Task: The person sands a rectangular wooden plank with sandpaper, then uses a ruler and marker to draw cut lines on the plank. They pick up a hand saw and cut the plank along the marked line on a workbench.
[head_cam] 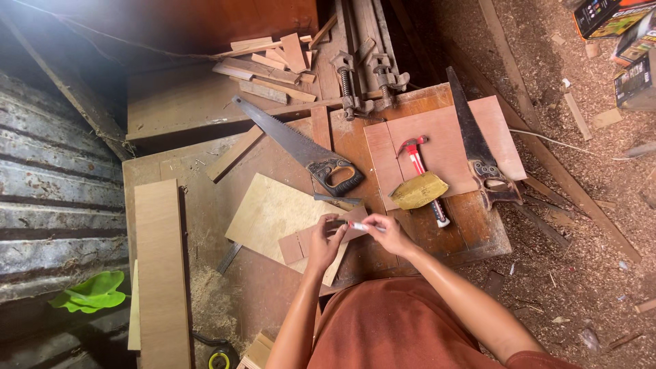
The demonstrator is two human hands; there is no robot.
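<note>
Wooden strip (311,239) lay on the pale plywood sheet (273,212), pinned flat by the left hand (321,242). The right hand (386,232) pinched a marker pen (355,225) at the strip's top edge. Pressing firmly would probably keep the line straight. Just above the strip lay a black-handled handsaw (307,154); a red hammer (420,171) lay further right.

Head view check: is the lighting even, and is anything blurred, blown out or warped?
Head view: lighting uneven, bright on the sawdust-strewn ground at right, deep shadow along the top left; the corrugated metal sheet looks washed out; the wooden workbench and both hands are sharp; straight edges bow near the borders, a wide-angle effect.
</note>
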